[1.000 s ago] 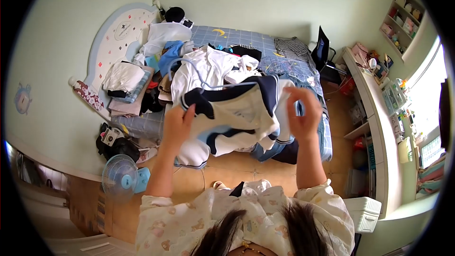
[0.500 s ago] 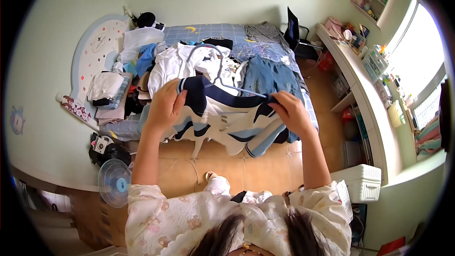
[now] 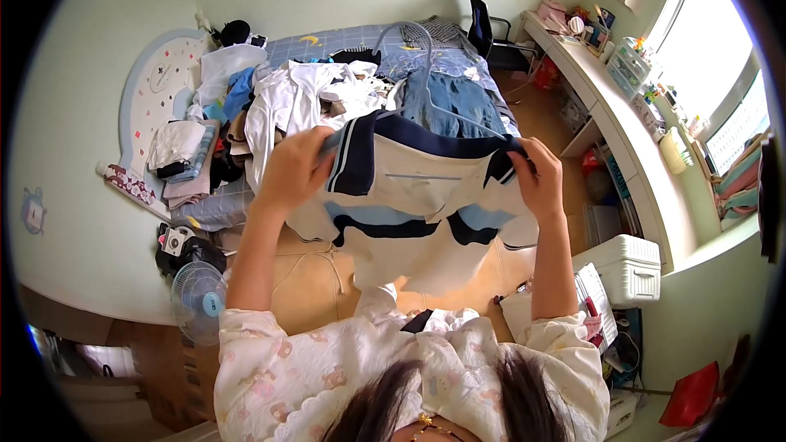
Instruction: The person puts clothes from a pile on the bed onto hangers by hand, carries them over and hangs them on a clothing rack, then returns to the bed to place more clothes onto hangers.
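Shirt (image 3: 401, 168): white, navy and light blue, hanging between both hands, in front of the bed (image 3: 282, 51).
Shoulder line: its long axis, running left to right from one hand to the other; the body of the cloth drops toward the person.
Hanger (image 3: 430, 65): set in the neckline, hook pointing away over the bed, its stem about midway, so neither hand is clearly nearer.
Left hand (image 3: 291, 172): fingers closed on the cloth at the left shoulder.
Right hand (image 3: 540, 178): fingers pinching the navy right shoulder; whether either grip takes in the hanger is hidden.
Bed edge: mostly behind the shirt; white clothes (image 3: 286, 98) and denim (image 3: 463, 106) lie beyond.
Room around: floor (image 3: 303, 290) shows below the shirt; the bench (image 3: 606, 102) stands well right, a white case (image 3: 630, 270) near the right forearm.
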A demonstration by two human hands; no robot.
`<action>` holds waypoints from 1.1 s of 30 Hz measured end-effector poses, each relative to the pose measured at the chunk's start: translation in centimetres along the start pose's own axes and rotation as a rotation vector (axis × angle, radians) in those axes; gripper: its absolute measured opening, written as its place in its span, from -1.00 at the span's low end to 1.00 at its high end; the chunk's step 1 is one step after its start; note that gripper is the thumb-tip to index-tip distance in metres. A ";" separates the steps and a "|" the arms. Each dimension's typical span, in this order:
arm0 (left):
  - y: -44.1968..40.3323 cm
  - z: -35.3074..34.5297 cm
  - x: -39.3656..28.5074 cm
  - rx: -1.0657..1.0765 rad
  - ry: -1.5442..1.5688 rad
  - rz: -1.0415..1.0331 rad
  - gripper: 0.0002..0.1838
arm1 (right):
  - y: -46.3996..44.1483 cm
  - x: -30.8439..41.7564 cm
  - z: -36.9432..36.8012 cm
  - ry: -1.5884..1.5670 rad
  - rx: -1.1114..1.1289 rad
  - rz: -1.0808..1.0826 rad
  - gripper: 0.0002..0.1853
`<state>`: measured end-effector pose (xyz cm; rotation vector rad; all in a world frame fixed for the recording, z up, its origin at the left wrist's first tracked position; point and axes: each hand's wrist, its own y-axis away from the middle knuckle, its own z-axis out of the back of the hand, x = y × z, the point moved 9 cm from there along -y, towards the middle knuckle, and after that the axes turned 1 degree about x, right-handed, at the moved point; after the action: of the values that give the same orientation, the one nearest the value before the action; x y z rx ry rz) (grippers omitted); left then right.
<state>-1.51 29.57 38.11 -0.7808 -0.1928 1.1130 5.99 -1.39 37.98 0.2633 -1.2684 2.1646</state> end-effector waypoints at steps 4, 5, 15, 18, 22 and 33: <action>0.5 -3.1 0.1 0.038 -0.032 -0.013 -0.89 | 0.4 0.2 1.9 0.065 0.092 0.031 -0.88; 0.6 -3.9 -0.2 0.061 -0.032 -0.041 -0.88 | 0.6 0.3 2.3 0.080 0.111 0.035 -0.88; -0.4 -5.1 -3.3 0.025 -0.145 -0.216 -0.83 | 0.3 -0.3 8.3 -0.229 -0.076 -0.175 -0.81; -0.6 -4.8 -2.9 0.003 -0.088 -0.100 -0.86 | -0.6 3.8 7.5 -0.087 0.100 0.033 -0.67; -0.6 -4.5 -2.0 -0.007 0.121 0.032 -0.91 | -0.8 5.9 8.0 0.140 0.118 0.085 -0.51; -1.8 -3.3 -2.0 -0.081 0.198 -0.127 -0.93 | 1.4 -0.6 2.9 0.008 0.264 -0.135 -0.77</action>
<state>0.59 25.89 37.38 -0.9328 -0.1188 0.9059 5.25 -4.61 38.17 0.4343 -0.9305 2.2101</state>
